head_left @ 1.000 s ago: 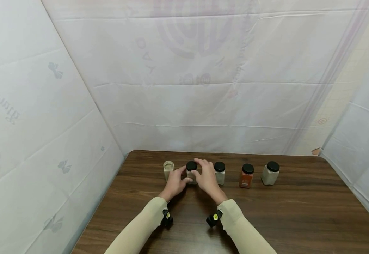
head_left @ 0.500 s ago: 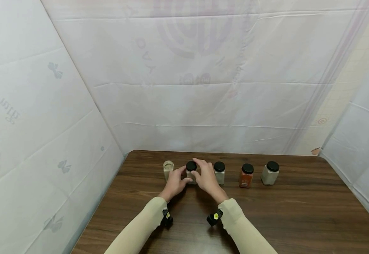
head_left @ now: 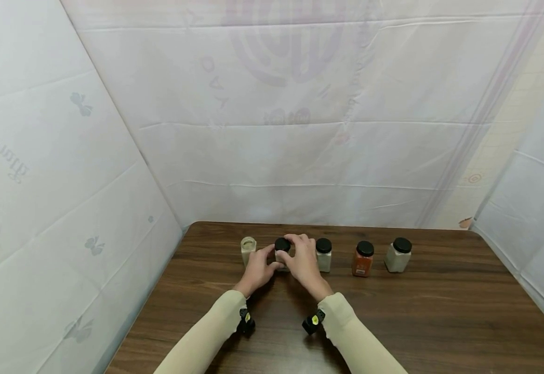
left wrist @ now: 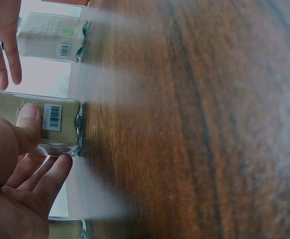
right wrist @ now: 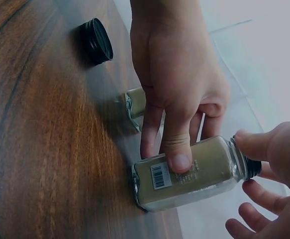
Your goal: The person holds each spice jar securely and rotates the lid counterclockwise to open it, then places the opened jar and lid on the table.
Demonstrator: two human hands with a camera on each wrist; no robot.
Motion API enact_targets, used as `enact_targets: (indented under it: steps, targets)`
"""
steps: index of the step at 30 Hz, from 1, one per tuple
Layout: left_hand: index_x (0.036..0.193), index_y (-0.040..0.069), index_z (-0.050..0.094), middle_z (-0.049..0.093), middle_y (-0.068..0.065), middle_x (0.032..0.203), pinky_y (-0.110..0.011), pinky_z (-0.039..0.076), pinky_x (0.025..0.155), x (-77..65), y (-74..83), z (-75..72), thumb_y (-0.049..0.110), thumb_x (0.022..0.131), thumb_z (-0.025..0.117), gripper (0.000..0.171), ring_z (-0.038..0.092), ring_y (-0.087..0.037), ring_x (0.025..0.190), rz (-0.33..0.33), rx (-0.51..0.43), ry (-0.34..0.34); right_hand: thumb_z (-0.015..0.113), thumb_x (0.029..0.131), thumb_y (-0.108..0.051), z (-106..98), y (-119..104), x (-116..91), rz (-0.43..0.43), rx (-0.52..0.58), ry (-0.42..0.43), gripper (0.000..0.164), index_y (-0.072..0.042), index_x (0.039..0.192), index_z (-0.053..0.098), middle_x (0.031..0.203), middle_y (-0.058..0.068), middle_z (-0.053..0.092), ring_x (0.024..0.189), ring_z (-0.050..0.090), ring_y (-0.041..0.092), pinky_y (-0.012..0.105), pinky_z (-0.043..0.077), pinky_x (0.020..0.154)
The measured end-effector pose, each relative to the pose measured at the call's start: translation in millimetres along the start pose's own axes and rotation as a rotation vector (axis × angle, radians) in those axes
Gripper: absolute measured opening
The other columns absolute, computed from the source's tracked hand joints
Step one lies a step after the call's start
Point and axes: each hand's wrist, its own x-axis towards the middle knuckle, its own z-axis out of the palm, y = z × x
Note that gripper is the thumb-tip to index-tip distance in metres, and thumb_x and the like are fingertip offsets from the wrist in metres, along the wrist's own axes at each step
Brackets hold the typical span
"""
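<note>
A square glass spice jar [right wrist: 209, 164] of tan powder stands upright in front of me, its barcode label showing. My left hand [head_left: 259, 269] grips its body, thumb on the label side and fingers round the opposite side. At the top, my right hand [head_left: 303, 262] pinches the black lid [head_left: 282, 243] between thumb and fingers; the lid sits on the jar's neck. Just left of my left hand is a lidless jar [head_left: 248, 248], partly hidden by that hand. A loose black lid [right wrist: 97, 42] lies on the table in the right wrist view.
To the right along the wood-grain table [head_left: 421, 317] stand a black-lidded jar of pale contents [head_left: 324, 258], one of orange-red contents [head_left: 362, 262] and another pale one [head_left: 397, 258]. White printed cloth [head_left: 272, 156] hangs behind the table and at both sides.
My right hand has turned slightly at the lid, its thumb moving left across the front of the jar. The left hand and the jars stay in place.
</note>
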Motion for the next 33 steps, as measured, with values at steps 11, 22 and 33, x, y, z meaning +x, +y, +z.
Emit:
enact_targets:
  steps: [11,22,33]
  targets:
    - [0.132,0.006,0.066,0.075,-0.011,0.115,-0.045,0.057,0.091,1.4,-3.8,-0.1,0.018,0.091,0.079,0.045,0.071,-0.026,0.108,0.008,0.023,0.008,0.069,0.099,-0.009,-2.1,-0.4,0.2,-0.058,-0.011,-0.055,0.046,-0.006,0.143,0.059,0.138,0.016,0.060,0.121,0.049,0.040,0.054,0.047,0.098]
    - [0.130,0.006,0.067,0.075,-0.010,0.115,-0.044,0.057,0.092,0.7,-4.0,-1.3,0.019,0.091,0.080,0.043,0.071,-0.025,0.108,0.013,0.009,-0.001,0.082,0.091,-0.025,1.1,-0.8,-1.8,0.004,0.013,0.027,0.056,-0.005,0.139,0.061,0.129,0.015,0.062,0.116,0.049,0.038,0.052,0.046,0.094]
    - [0.133,0.004,0.065,0.075,-0.012,0.115,-0.045,0.057,0.090,1.3,-2.9,0.4,0.018,0.092,0.080,0.046,0.071,-0.026,0.108,0.007,0.028,-0.001,0.076,0.095,-0.019,2.5,-3.1,-1.1,0.007,-0.012,0.015,0.045,-0.006,0.137,0.064,0.132,0.015,0.063,0.115,0.050,0.037,0.050,0.048,0.091]
